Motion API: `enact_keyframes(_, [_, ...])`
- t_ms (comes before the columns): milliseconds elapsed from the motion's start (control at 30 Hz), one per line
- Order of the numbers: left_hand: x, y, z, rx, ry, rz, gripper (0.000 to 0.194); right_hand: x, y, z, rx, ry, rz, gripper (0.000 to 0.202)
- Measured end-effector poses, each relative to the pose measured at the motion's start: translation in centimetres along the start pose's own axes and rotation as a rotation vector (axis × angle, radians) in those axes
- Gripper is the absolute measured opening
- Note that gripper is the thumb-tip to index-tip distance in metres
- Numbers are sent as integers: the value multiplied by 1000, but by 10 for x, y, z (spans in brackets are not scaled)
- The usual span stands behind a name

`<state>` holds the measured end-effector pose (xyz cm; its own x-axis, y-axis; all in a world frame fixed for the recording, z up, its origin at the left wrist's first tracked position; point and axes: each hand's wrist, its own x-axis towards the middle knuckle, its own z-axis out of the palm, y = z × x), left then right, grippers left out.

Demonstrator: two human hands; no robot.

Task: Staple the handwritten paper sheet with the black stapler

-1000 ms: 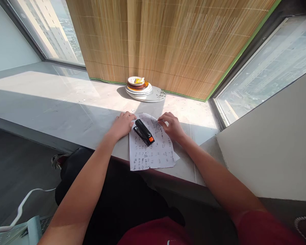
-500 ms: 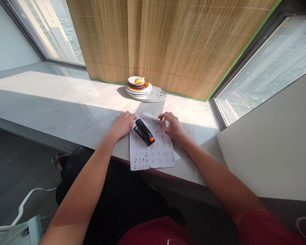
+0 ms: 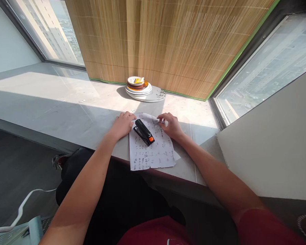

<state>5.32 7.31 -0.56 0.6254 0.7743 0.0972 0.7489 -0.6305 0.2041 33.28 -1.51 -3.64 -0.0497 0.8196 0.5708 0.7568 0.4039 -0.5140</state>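
Handwritten sheets of paper [image 3: 156, 153] lie at the front edge of the ledge, with a second white corner showing beneath on the right. A black stapler [image 3: 145, 132] with an orange end rests slantwise on the upper left of the sheet. My left hand [image 3: 122, 123] lies palm down beside the stapler, its fingertips at the paper's upper left edge and its fingers stretched out. At the upper right corner, my right hand [image 3: 170, 124] pinches the paper's edge between thumb and fingers. The pinched corner is partly hidden by the fingers.
Stacked plates [image 3: 139, 89] with a small yellow packet on top stand at the back against a bamboo blind [image 3: 153, 41]. Windows flank the blind. A wall [image 3: 270, 143] closes the right side; a white cable [image 3: 21, 207] hangs at lower left.
The upper right corner of the paper, raised and bent over earlier, now lies flatter under my right fingers. My left hand and the stapler have stayed in place.
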Motion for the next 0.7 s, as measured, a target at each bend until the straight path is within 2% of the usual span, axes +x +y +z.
enact_keyframes(300, [0, 0, 1, 6, 2, -1, 40, 2, 2, -1, 132, -4, 145, 24])
enact_keyframes(567, [1, 0, 1, 14, -4, 2, 41, 1, -5, 1, 127, 16, 59, 27])
enact_keyframes(700, [0, 0, 1, 12, -2, 3, 41, 1, -6, 0, 87, 29, 61, 31])
